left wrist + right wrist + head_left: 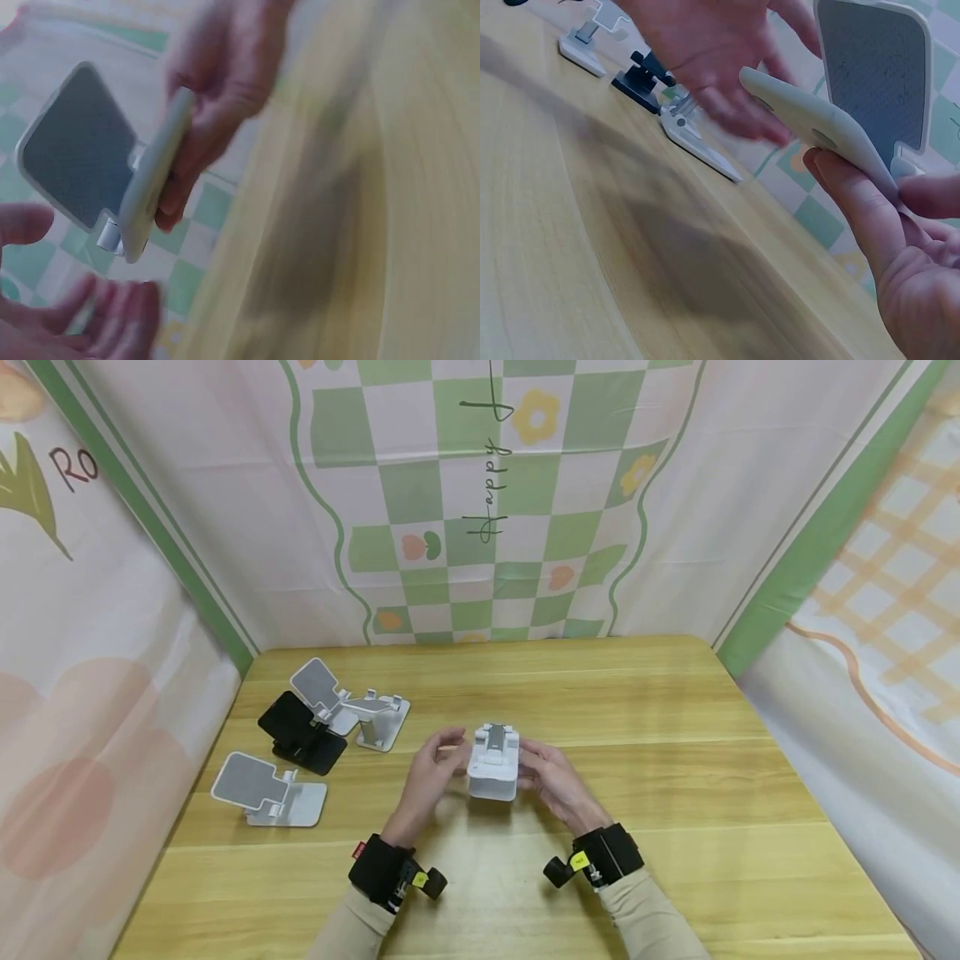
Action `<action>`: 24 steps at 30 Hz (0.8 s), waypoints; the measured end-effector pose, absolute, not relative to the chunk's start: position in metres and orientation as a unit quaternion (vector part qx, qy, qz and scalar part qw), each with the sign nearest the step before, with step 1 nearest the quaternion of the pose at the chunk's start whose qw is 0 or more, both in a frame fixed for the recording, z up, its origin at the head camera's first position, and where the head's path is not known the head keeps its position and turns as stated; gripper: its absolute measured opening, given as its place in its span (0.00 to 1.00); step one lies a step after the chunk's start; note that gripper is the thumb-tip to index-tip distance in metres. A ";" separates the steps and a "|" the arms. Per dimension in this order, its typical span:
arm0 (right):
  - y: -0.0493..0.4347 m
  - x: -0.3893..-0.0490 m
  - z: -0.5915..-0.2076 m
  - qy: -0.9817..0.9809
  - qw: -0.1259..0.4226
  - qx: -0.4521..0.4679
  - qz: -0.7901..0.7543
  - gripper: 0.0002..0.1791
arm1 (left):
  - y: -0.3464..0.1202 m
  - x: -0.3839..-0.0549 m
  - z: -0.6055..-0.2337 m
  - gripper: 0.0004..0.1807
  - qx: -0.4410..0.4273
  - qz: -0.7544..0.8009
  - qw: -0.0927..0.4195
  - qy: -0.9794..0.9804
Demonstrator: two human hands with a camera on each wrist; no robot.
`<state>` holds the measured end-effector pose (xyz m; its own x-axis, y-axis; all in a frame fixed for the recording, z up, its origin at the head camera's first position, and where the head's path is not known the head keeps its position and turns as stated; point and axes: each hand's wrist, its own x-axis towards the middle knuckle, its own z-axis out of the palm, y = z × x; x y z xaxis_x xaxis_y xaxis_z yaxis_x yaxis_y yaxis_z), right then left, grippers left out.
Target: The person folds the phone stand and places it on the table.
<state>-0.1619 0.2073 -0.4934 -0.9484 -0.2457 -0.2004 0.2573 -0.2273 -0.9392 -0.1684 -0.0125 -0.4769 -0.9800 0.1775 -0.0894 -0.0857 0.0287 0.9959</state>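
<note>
A white folding phone stand [493, 770] with a grey pad is held off the table in the middle of the head view. My right hand [557, 781] grips it by the base from the right, thumb on one face and fingers under the other in the right wrist view. The stand's padded plate [881, 75] is swung out from the base. Just left of the stand, my left hand [433, 768] has its fingers apart and loosely bent. A gap shows between those fingers [139, 315] and the stand in the left wrist view.
On the table's left side stand more phone stands: a white one [303, 806] in front, a black one [315, 752] behind it, and two white ones [393, 722] further back. Patterned cloth [480, 585] walls the wooden table [675, 735] at the back and sides.
</note>
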 end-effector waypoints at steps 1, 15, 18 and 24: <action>0.207 -0.162 -0.493 0.599 0.162 -0.001 -0.784 0.30 | -0.013 -0.169 -0.478 0.28 0.023 0.705 0.126 0.698; 0.207 -0.161 -0.490 0.588 0.170 -0.026 -0.791 0.30 | -0.019 -0.177 -0.481 0.30 -0.008 0.740 0.261 0.620; 0.207 -0.162 -0.489 0.588 0.173 -0.034 -0.789 0.31 | -0.019 -0.177 -0.481 0.30 -0.008 0.739 0.260 0.621; 0.208 -0.163 -0.491 0.595 0.178 -0.043 -0.782 0.32 | -0.017 -0.180 -0.480 0.28 -0.017 0.738 0.256 0.624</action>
<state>-0.1625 0.2077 -0.4907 -0.9328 -0.3299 -0.1451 0.2277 -0.2274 -0.9468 -0.1800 -0.0171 -0.4803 -0.8687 0.3555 -0.3448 -0.3989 -0.0897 0.9126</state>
